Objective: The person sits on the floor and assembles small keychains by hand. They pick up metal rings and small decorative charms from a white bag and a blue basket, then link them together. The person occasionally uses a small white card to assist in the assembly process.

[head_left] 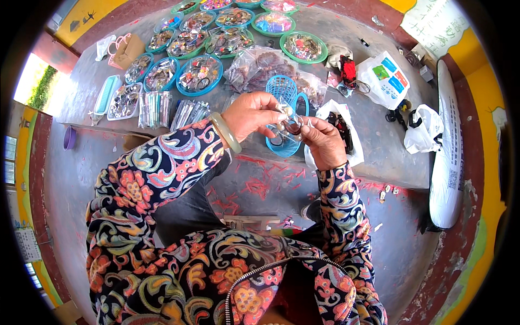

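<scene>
A dark floral jacket (189, 265) is filling the space nearest the camera. Beyond it, the left hand (246, 115), with a pale bangle (227, 135) circling its wrist, is pinching the upper left part of a small clear-wrapped trinket (292, 126), and the right hand (327, 143) is pinching its right side between thumb and fingers. The trinket is sitting between both hands, in front of a blue basket (279, 86) (its exact shape is hiding behind the fingers). This piece is seemingly midway through being handled, not yet set down. Round trays (200, 94) are already holding heaps of small goods, and bundled pens (155, 110) are lying wrapped; how many pieces are waiting, I cannot tell. A white bag (383, 78) is showing print beside coloured blocks, a long white sack (448, 151) is bearing small print, too fine to make out, and the wall panel (436, 24) is carrying green handwritten characters
</scene>
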The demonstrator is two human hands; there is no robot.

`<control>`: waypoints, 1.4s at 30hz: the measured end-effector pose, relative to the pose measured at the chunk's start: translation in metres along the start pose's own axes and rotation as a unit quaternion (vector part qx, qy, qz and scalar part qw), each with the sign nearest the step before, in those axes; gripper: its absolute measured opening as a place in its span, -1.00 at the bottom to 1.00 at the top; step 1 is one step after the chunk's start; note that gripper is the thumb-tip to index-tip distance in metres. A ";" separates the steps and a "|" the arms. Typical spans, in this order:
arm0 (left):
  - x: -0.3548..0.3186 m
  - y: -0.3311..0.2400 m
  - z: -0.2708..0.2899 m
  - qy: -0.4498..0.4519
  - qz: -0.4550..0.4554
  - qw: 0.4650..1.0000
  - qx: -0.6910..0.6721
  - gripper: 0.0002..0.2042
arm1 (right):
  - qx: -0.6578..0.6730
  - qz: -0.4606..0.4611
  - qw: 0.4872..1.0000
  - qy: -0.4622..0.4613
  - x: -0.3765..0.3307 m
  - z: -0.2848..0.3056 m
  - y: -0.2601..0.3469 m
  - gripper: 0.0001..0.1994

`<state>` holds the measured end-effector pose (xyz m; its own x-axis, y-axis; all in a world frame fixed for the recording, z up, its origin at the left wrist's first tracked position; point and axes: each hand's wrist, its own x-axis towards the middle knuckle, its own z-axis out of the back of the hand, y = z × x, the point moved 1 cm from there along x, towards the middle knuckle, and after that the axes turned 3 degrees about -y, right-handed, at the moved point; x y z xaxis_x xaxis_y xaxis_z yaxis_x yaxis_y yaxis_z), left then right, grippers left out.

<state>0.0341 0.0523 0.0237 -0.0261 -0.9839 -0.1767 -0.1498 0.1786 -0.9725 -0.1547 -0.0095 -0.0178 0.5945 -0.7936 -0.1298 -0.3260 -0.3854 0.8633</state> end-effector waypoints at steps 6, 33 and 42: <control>0.000 0.003 0.001 0.014 0.005 0.999 -0.036 -0.85 | 0.049 -0.002 0.999 -0.010 0.001 -0.002 -0.003 -0.86; 0.002 0.004 0.001 0.032 -0.013 0.996 0.083 -0.85 | -0.006 0.019 0.999 0.027 0.001 -0.009 -0.016 -0.82; 0.001 0.012 -0.003 0.030 -0.046 0.981 0.185 -0.74 | -0.102 0.077 0.992 0.016 -0.001 -0.012 -0.014 -0.87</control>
<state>0.0291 0.0535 0.0126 -0.0886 -0.9923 -0.0869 0.2149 0.0661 -0.9744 -0.1414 0.0022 -0.0243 0.5737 -0.8187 0.0244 -0.2607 -0.1542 0.9530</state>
